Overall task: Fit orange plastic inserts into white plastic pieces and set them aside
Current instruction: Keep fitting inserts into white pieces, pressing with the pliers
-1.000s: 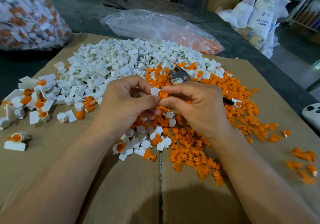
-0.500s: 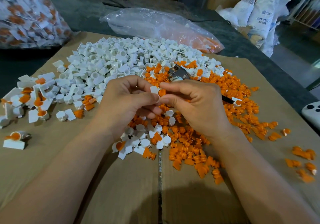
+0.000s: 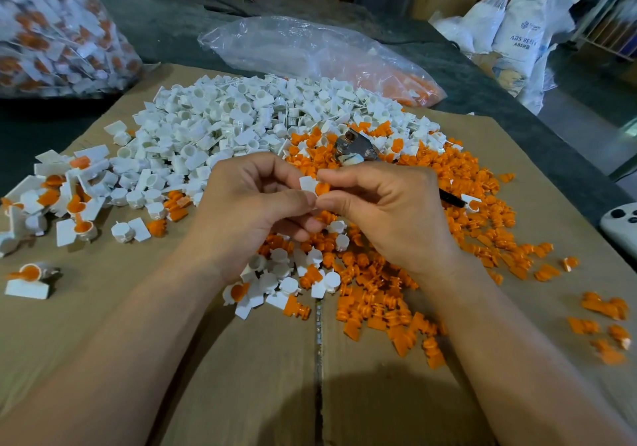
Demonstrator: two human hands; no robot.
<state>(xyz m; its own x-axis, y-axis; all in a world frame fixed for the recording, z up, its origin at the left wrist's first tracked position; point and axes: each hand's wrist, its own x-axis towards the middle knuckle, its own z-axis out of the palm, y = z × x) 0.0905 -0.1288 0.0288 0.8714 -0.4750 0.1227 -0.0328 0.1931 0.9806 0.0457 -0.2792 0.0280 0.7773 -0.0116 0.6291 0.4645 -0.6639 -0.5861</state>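
Our left hand [image 3: 248, 204] pinches a white piece [image 3: 307, 183], and our right hand [image 3: 386, 211] pinches an orange insert [image 3: 322, 189] touching its right side, above the near heap. We judge the insert must press leftward into the piece. The finished pieces [image 3: 65, 204] lie well left on the cardboard [image 3: 241, 376].

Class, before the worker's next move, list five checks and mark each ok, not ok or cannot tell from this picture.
1. Left hand pinches white plastic piece: ok.
2. Right hand pinches orange plastic insert against it: ok.
3. Insert fully seated: cannot tell.
4. Bare brown cardboard sheet beside heap of finished white-and-orange pieces: ok.
5. Loose orange inserts below hands: ok.
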